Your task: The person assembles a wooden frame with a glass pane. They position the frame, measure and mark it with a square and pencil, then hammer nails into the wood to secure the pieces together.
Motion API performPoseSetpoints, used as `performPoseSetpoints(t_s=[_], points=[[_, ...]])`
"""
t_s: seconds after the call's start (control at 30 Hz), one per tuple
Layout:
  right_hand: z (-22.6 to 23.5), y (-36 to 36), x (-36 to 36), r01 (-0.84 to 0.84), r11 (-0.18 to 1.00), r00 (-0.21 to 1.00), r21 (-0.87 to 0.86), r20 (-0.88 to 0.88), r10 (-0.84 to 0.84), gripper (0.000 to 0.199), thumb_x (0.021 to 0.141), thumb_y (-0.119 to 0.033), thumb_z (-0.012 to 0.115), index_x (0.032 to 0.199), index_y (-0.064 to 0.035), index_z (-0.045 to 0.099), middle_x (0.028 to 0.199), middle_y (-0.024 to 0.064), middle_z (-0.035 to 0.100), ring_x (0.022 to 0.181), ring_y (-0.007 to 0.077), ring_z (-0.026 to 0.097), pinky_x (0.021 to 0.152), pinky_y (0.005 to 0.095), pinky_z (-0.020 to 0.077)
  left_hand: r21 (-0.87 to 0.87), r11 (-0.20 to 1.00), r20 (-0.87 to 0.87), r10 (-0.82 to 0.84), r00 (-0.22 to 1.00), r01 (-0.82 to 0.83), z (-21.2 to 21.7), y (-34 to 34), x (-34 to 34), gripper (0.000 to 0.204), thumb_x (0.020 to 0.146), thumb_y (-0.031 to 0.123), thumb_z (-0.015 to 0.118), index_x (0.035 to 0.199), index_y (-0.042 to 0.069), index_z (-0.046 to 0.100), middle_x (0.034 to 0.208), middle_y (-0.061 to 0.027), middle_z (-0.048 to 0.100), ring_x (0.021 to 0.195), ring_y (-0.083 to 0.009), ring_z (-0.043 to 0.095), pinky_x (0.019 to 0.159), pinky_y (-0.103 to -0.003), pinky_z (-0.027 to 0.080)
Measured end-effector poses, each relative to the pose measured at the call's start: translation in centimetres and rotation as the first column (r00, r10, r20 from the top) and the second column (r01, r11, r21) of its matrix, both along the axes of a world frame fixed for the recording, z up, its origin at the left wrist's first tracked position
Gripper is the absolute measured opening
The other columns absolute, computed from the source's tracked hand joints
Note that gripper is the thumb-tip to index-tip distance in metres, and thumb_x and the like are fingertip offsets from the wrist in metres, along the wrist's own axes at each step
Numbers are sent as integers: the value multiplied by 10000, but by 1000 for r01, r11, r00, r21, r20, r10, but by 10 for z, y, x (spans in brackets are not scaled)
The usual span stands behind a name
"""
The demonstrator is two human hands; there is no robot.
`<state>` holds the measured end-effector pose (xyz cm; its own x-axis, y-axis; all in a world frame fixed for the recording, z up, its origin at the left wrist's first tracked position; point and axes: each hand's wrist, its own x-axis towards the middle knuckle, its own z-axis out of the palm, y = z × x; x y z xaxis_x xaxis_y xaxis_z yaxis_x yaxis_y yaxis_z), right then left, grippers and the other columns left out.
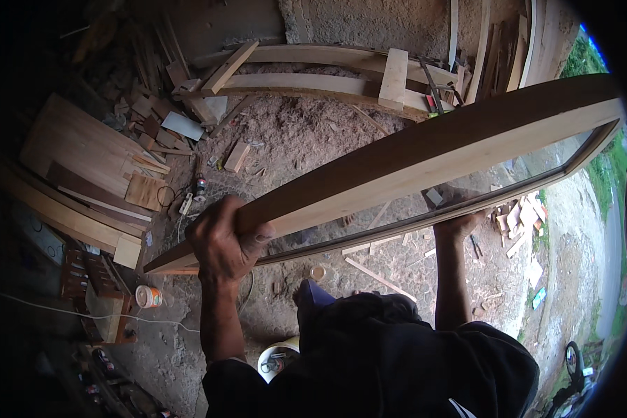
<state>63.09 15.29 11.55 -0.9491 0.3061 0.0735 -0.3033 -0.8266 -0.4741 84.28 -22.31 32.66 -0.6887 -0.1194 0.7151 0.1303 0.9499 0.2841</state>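
A large wooden frame (425,160) slants across the view, its far right end raised. A shiny glass-like pane (536,159) sits between its broad upper rail and a thin lower edge; whether it is clear glass or a mirror I cannot tell. My left hand (223,240) is closed around the broad rail near the left end, thumb on the near side. Against the thin lower edge, right of the middle, my right hand (461,224) grips the frame from beneath. Its fingers are partly hidden by that edge and show only dimly at the pane.
Curved wooden beams (299,83) lie along the back wall. Wood offcuts (150,122) and a wide panel (83,143) are at left; scraps (521,219) lie at right. A small tub (148,297) and a white bucket (263,361) stand nearby. A cable (83,311) crosses the left side.
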Motion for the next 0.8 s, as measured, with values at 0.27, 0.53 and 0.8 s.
performPoseSetpoints(t_s=[0.27, 0.53, 0.8], points=[[-36, -200, -72, 188, 981, 903, -49, 402, -153, 675, 995, -722, 399, 1261, -121, 549, 1107, 49, 580, 1009, 221, 580, 873, 391, 536, -113, 989, 203, -68, 977, 92, 17, -184, -161, 723, 1045, 647, 313, 738, 39, 556, 586, -209, 510, 588, -479, 557, 544, -500, 415], [-61, -357, -110, 144, 989, 846, -37, 523, -104, 753, 906, -806, 485, 1274, -152, 543, 1063, 69, 582, 961, 237, 587, 850, 415, 522, -80, 984, 409, -114, 905, 160, 27, -340, -335, 814, 1033, 672, 307, 850, -29, 677, 677, -283, 591, 719, -533, 588, 652, -534, 449], [-69, -433, -194, 196, 976, 782, -97, 616, -96, 801, 898, -807, 500, 1331, -134, 528, 1113, 110, 605, 1042, 297, 602, 929, 486, 512, -70, 969, 597, -151, 788, 238, 19, -404, -513, 910, 1012, 721, 277, 931, -86, 688, 738, -329, 630, 784, -523, 641, 737, -543, 478]])
